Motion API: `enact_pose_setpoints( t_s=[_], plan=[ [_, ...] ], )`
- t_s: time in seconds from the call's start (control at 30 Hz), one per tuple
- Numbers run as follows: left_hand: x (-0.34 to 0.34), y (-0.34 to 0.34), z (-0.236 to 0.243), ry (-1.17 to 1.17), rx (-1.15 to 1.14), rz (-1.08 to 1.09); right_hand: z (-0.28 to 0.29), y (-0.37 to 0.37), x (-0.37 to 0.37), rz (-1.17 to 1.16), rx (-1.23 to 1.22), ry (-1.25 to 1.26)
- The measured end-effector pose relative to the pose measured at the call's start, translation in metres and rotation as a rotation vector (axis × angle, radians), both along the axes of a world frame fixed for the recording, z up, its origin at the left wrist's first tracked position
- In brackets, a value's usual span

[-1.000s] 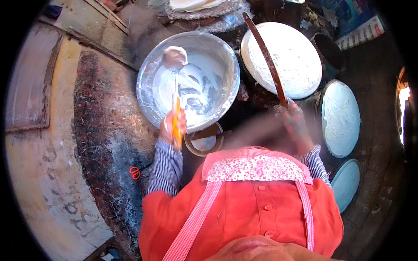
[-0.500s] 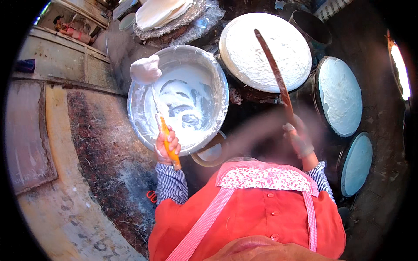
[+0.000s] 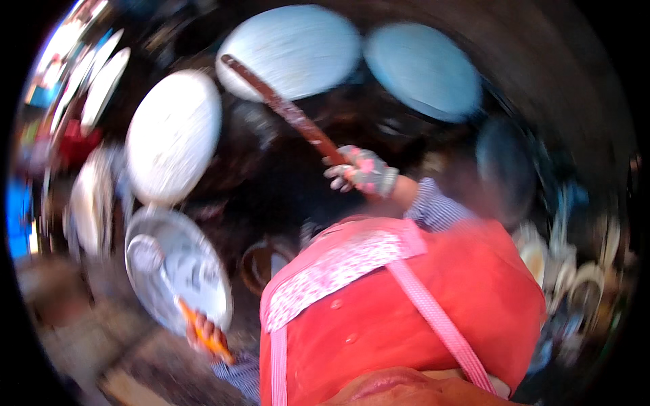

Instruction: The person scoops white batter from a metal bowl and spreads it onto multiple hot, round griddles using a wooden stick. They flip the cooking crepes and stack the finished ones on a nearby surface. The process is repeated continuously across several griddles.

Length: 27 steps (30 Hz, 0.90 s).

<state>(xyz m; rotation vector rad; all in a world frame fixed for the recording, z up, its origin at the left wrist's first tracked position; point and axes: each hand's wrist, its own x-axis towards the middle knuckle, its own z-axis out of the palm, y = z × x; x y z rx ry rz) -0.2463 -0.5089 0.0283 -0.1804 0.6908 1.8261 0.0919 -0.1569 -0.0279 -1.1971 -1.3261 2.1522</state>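
Note:
My left hand (image 3: 206,336), low at the left, is wrapped round the orange handle of a ladle (image 3: 145,254). The ladle's round, whitish bowl is over a wide metal basin (image 3: 211,274) streaked with white liquid. My right hand (image 3: 365,170), in a grey and pink patterned glove, grips one end of a long brown wooden stick (image 3: 283,109). The stick points up and left, its far end in front of a round griddle (image 3: 305,51) covered in white. Motion blurs the picture, so whether the stick touches the griddle I cannot tell.
Another white-covered round (image 3: 173,135) stands behind the basin, and a pale bluish one (image 3: 423,71) is at the upper right. A dark round pan (image 3: 506,166) is further right. Stacked flat pale sheets (image 3: 93,201) are at the left. Blurred utensils and dishes crowd the right edge.
The view has swung to the right, so the basin and rounds appear further left. The stick now slants up-left in front of a different round. Both hands keep their hold.

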Motion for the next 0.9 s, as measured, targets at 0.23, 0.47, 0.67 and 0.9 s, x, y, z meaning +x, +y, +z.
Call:
enact_pose_setpoints(
  t_s=[0.23, 0.47, 0.67, 0.9],
  plan=[
    [0.120, 0.169, 0.047, 0.241, 0.062, -0.660, -0.009, -0.050, 0.225, -0.645, -0.093, 0.300],
    [0.372, 0.323, 0.052, 0.172, 0.189, -1.435, -0.007, -0.187, 0.412, -1.325, 0.252, 0.182],
    [0.567, 0.370, 0.033, 0.374, 0.241, -1.946, -0.025, -0.267, 0.463, -1.650, 0.279, 0.147],
    [0.709, 0.388, -0.022, 0.794, 0.251, -2.140, -0.029, -0.292, 0.444, -1.739, 0.289, 0.115]
  ],
)
